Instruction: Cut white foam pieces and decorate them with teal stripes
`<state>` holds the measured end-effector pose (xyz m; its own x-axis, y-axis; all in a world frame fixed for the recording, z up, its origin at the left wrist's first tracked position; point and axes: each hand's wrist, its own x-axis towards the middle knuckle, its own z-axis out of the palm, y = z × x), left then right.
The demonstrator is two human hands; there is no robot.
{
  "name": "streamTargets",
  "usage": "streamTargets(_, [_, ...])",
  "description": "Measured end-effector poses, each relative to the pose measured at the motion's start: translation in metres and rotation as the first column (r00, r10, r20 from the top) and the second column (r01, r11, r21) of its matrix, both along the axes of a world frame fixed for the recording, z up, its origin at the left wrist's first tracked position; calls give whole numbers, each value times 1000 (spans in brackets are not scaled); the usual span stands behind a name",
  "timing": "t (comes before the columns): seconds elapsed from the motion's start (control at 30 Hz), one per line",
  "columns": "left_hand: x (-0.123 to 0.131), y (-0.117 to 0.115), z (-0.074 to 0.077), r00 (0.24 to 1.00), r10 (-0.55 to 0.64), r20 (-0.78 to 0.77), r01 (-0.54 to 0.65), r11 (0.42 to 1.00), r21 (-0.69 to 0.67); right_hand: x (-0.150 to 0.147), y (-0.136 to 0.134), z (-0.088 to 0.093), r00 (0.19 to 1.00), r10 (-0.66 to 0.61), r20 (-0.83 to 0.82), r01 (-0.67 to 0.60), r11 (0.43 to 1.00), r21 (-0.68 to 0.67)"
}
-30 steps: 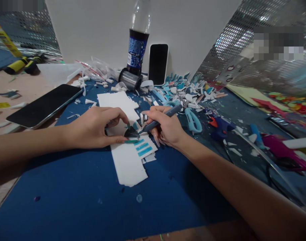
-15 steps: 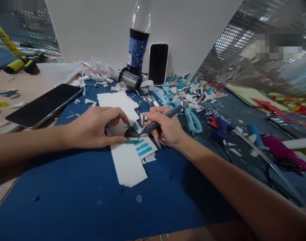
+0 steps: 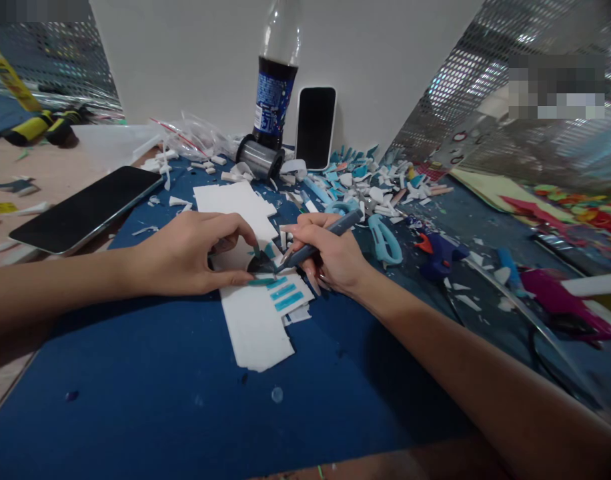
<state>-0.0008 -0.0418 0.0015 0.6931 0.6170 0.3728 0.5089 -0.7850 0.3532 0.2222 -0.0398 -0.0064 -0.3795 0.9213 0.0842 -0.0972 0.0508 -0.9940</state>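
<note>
My left hand [image 3: 185, 257] presses down on a white foam sheet [image 3: 253, 320], its thumb and forefinger pinched round a small dark piece [image 3: 262, 265] on the sheet. My right hand [image 3: 330, 257] is closed round a grey pen-like tool [image 3: 321, 241] whose tip touches that dark piece. Just below the tip, three teal strips [image 3: 285, 292] lie side by side on the white sheet. A second white sheet [image 3: 235, 203] lies behind my left hand. All of it rests on a blue mat [image 3: 150, 380].
A black phone [image 3: 83, 210] lies at the left; another phone [image 3: 315, 127] leans on the wall beside a cola bottle [image 3: 275, 87] and a wire spool [image 3: 259, 159]. Blue scissors [image 3: 385, 240], a blue glue gun [image 3: 438, 253] and foam scraps [image 3: 380, 180] crowd the right.
</note>
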Motion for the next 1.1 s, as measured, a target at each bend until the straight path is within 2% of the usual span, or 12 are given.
streamTargets(0.23, [-1, -5, 1, 999, -13, 36, 14, 1000, -21, 2, 3, 1, 990, -84, -115, 79, 996, -45])
streamTargets(0.47, [1, -6, -1, 991, 17, -134, -11, 999, 44, -1, 5, 3, 963, -197, -184, 178, 977, -118])
streamTargets(0.6, [3, -7, 1, 989, 42, -141, -40, 999, 17, -1, 5, 3, 966, -178, -189, 156, 980, -128])
streamTargets(0.83, [2, -2, 4, 994, -79, -71, 77, 997, -33, 1, 7, 2, 971, -149, -185, 129, 985, -116])
streamTargets(0.97, [1, -1, 2, 996, -85, -3, 85, 995, 52, 0, 8, 2, 959, -213, -185, 189, 972, -140])
streamTargets(1.1, [0, -3, 2, 978, -208, 24, 199, 960, 196, 1, 7, -2, 959, -238, -151, 236, 971, -30])
